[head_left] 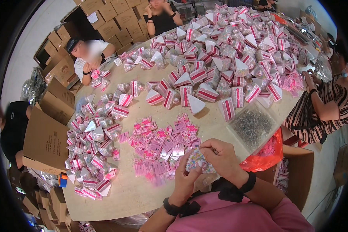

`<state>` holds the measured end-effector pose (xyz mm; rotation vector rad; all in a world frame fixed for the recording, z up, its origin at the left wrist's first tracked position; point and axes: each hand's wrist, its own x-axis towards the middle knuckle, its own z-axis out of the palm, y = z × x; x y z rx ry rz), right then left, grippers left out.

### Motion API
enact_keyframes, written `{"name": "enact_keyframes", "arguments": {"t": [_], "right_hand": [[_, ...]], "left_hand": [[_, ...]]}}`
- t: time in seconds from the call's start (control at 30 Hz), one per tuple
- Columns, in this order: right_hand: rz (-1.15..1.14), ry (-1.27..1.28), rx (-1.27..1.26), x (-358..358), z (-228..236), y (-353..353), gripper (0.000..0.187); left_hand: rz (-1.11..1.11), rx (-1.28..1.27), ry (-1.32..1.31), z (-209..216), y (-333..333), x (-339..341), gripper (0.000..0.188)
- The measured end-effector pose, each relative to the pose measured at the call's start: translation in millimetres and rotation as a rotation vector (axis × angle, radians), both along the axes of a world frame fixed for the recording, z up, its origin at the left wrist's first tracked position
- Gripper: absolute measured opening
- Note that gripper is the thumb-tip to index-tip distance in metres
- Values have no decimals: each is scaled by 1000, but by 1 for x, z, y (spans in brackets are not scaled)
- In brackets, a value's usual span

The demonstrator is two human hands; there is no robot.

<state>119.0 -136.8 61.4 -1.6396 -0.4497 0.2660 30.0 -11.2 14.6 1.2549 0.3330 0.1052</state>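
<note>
A cake-slice-shaped piece with pastel sprinkles [197, 159], seemingly in a clear bag, is held up close to my body over the table's near edge. My left hand [186, 174] grips its lower left side, the thumb pressed on its face. The fingers of my right hand [223, 160] pinch its upper right edge. Just beyond my hands lies a loose pile of pink printed cards [158, 141]. To the right, a clear square tray [229, 125] holds many small metal pins.
A big heap of bagged white-and-pink cake slices [236, 50] covers the table's far side; a smaller heap [91, 145] lies left. An orange plastic bag [265, 152] hangs by an open carton [299, 170] on my right. Cartons [46, 141] stand left. Several people sit around the table [108, 208].
</note>
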Motion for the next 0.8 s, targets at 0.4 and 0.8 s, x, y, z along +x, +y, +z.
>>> {"name": "enact_keyframes", "arguments": {"t": [0.4,0.8], "right_hand": [[-45,-85,-3,-22,0,0,11],[-9,-81,48,-30,-3,8,9]], "left_hand": [[78,-50,21,17,-10,-10,55],[153,-36,-34,-3,-3,-8,41]]}}
